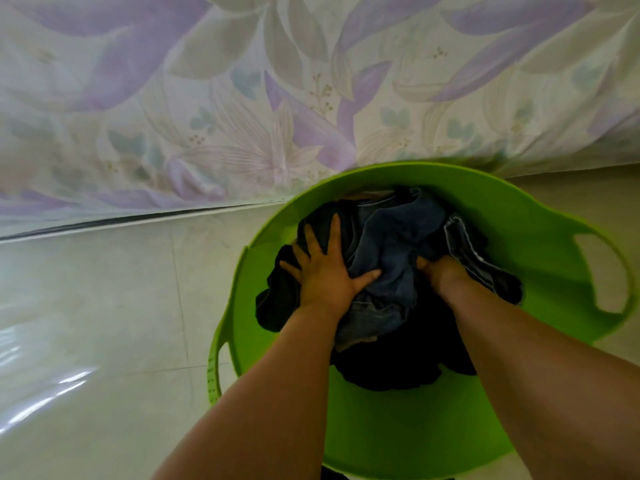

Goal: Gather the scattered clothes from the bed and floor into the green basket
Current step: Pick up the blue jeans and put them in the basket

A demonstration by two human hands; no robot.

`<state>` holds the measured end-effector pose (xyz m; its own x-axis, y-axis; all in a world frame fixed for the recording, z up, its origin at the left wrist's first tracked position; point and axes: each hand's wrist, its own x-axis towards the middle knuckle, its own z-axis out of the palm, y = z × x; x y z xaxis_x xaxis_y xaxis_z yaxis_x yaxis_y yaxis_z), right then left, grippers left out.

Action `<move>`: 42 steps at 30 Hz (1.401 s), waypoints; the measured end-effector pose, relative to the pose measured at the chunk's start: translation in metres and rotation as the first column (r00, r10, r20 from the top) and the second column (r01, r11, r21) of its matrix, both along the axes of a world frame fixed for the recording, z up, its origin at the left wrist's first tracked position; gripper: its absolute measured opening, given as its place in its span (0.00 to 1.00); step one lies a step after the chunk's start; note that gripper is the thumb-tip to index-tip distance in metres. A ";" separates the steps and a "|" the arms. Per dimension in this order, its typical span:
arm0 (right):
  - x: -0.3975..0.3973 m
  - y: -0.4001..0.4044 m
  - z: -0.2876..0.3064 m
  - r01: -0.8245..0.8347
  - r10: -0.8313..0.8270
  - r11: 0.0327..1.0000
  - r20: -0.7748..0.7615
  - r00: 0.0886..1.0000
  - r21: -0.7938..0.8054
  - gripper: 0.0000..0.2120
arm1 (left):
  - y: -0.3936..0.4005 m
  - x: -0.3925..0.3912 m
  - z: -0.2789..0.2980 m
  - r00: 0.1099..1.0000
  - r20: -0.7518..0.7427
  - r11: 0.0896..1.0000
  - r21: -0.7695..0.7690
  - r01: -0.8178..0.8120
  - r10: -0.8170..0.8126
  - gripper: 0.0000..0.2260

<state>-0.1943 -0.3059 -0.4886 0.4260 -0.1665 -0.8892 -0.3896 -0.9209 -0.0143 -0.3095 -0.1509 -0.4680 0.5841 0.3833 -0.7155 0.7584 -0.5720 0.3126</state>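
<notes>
A: Where was the green basket [540, 237] seen?

B: It was set on the pale tiled floor [104, 306], its far rim close against the edge of the bed, which was draped in a floral sheet [242, 98] of lilac and cream. Cut-out handles were seen in its rim, one out beyond the right hand and one on the near left.

A: And the clothes?

B: A heap of dark clothes [391, 358] was piled inside the basket. A dark blue denim piece [391, 244] was laid on top, with black fabric under and around it. Whether more clothes were left on the bed or floor could not be told; none were shown in the parts in view.

A: How were the fingers of the left hand [327, 271] placed?

B: They were spread wide and held straight, pressed flat onto the pile. Black fabric lay under the fingertips, and the denim was touched by the thumb, which was stretched out toward the other hand.

A: And the right hand [443, 275]?

B: It was sunk into the pile just beside the denim folds. Its fingers were hidden by the cloth, so whether they were curled round anything or simply pushed down could not be told. A pale-lined hem of denim [464, 244] was seen just beyond its knuckles.

A: Were the hands touching?

B: No; they were kept apart, with a bunched ridge of denim between them.
</notes>
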 end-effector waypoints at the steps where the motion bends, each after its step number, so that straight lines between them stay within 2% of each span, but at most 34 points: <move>1: 0.001 0.003 -0.002 -0.024 0.024 1.000 -0.005 1.000 -0.004 0.26 | 0.004 0.001 -0.001 1.000 0.001 1.000 -0.004 0.004 -0.004 0.50; 7: 0.002 0.002 -0.009 -0.140 0.134 0.986 -0.069 0.989 -0.093 0.24 | 0.012 0.003 -0.006 1.000 -0.026 1.000 -0.010 0.001 -0.001 0.49; 12: 0.013 0.006 -0.017 -0.303 0.297 0.952 -0.115 0.948 -0.039 0.24 | 0.011 0.004 -0.007 0.998 -0.028 0.998 0.026 -0.050 0.051 0.49; 13: 0.008 0.007 -0.019 -0.272 0.266 0.962 -0.126 0.956 -0.032 0.25 | 0.017 0.006 -0.008 0.999 -0.045 0.999 0.029 -0.022 0.023 0.49; 16: 0.006 0.011 -0.004 -0.397 0.402 0.916 -0.180 0.898 0.065 0.25 | 0.011 0.004 0.003 0.989 -0.134 0.990 0.131 -0.043 0.061 0.49; 19: 0.012 0.006 0.019 -0.573 0.580 0.814 -0.173 0.796 0.089 0.26 | -0.014 0.013 0.018 0.977 -0.180 0.961 0.268 -0.063 0.115 0.48; 21: 0.025 -0.002 0.047 -0.721 0.725 0.686 -0.161 0.670 0.092 0.25 | -0.037 0.020 0.040 0.954 -0.142 0.915 0.348 -0.202 0.264 0.47; 23: 0.031 -0.010 0.058 -0.809 0.811 0.579 -0.174 0.558 0.102 0.22 | -0.048 0.030 0.054 0.935 -0.120 0.892 0.362 -0.272 0.334 0.46; 27: 0.038 -0.029 0.081 -0.915 0.906 0.400 -0.174 0.387 0.047 0.19 | -0.079 0.032 0.077 0.896 -0.064 0.866 0.296 -0.403 0.439 0.44; 28: 0.032 -0.034 0.090 -0.946 0.934 0.319 -0.185 0.306 0.048 0.18 | -0.089 0.019 0.087 0.882 -0.048 0.853 0.283 -0.439 0.469 0.42; 31: 0.026 -0.048 0.081 -0.992 0.965 0.118 -0.241 0.101 0.054 0.21 | -0.103 -0.004 0.102 0.874 0.012 0.848 0.237 -0.475 0.486 0.36; 34: 0.019 -0.055 0.071 -0.998 0.960 -0.019 -0.277 -0.036 0.063 0.25 | -0.118 -0.023 0.116 0.880 0.053 0.843 0.264 -0.469 0.473 0.35; 36: 0.014 -0.051 0.088 -0.992 0.953 -0.100 -0.280 -0.117 0.076 0.28 | -0.130 -0.027 0.123 0.877 0.061 0.833 0.287 -0.472 0.476 0.37; 39: 0.015 -0.053 0.106 -0.980 0.931 -0.190 -0.304 -0.201 0.065 0.32 | -0.159 -0.028 0.135 0.871 0.059 0.833 0.266 -0.485 0.488 0.40; 42: 0.022 -0.053 0.116 -0.972 0.921 -0.230 -0.314 -0.230 0.038 0.28 | -0.180 -0.024 0.139 0.884 0.037 0.858 0.227 -0.461 0.465 0.41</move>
<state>-0.1718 -0.3593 -0.3723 0.0970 0.1515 -0.9837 0.9857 -0.1516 0.0739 -0.3335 -0.3311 -0.3291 0.2871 0.7562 -0.5880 0.9574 -0.2060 0.2025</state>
